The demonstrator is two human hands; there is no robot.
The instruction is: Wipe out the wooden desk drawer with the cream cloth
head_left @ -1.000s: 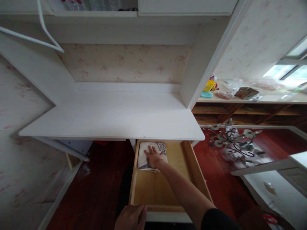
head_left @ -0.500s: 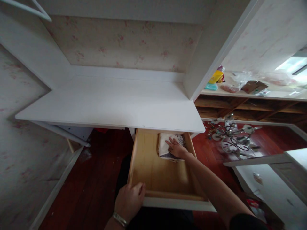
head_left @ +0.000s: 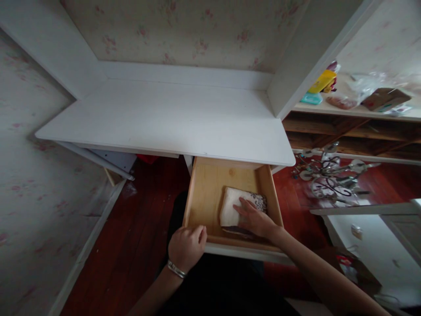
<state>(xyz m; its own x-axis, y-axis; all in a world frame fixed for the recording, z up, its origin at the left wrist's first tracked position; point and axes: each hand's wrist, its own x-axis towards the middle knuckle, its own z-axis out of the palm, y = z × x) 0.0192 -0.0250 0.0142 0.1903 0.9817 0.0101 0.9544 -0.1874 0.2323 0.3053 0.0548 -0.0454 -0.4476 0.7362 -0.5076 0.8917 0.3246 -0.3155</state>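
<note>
A wooden drawer point(head_left: 205, 193) is pulled out from under the white desk. On its floor, toward the front right, lies a folded cloth point(head_left: 232, 206), cream with a dark pattern at one side. My right hand point(head_left: 255, 217) rests on top of the cloth with its fingers spread, covering part of it. At the drawer's front left corner, my left hand point(head_left: 187, 245) is closed over the rim; a silver bracelet point(head_left: 176, 269) circles that wrist. Its fingertips are hidden from me.
Above the drawer spreads the white desk top point(head_left: 184, 118) with upright side panels. A chandelier point(head_left: 335, 175) lies on the red wooden floor point(head_left: 108, 259) to the right. Behind it, a low shelf unit point(head_left: 348, 129) carries bags and a cardboard box point(head_left: 384, 100). White furniture point(head_left: 365, 245) stands at lower right.
The cloth has slid from the back of the drawer toward its front under my right hand. My left hand keeps its place on the corner. The view has shifted somewhat.
</note>
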